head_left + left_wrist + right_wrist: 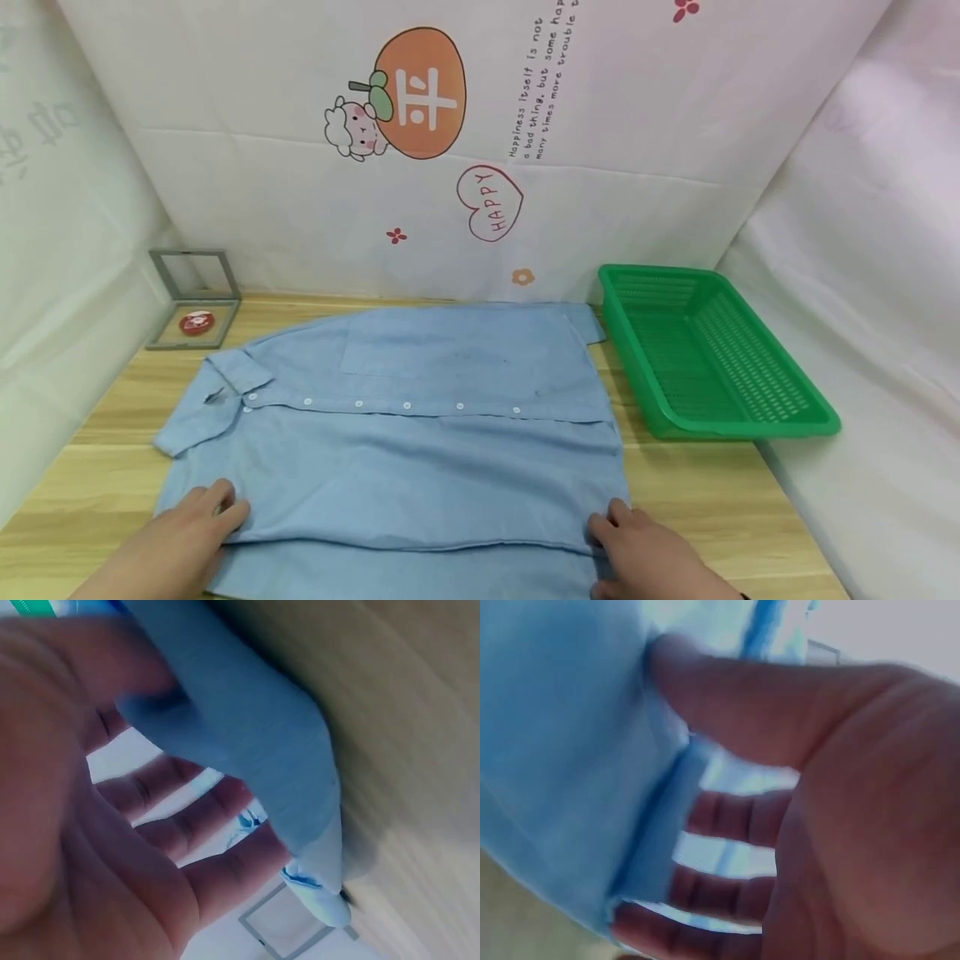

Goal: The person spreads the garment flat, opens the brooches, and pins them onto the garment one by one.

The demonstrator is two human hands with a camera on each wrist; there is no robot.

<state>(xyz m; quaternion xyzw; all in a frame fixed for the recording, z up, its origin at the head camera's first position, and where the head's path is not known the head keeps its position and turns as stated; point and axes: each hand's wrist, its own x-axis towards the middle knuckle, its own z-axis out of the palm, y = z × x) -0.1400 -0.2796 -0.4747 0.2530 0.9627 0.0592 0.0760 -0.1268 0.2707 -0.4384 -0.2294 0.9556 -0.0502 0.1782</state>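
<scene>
A light blue button-up shirt [435, 475] lies spread sideways, its collar [217, 392] to the left and a row of white buttons across the middle. A fold of its cloth runs along the near side, between my two hands. My left hand [187, 533] pinches this fold at the left; in the left wrist view the cloth [262, 742] passes between thumb and fingers. At the hem end on the right, my right hand [648, 546] grips the fold. The right wrist view shows the thumb [720, 697] on the cloth and fingers curled at its edge.
A green plastic basket [645, 375] stands at the right, close to the shirt's hem. At the back left, an open grey frame-like case [153, 337] holds a red round item [197, 322]. White printed cloth [300, 217] encloses the wooden table [90, 475] at the back and sides.
</scene>
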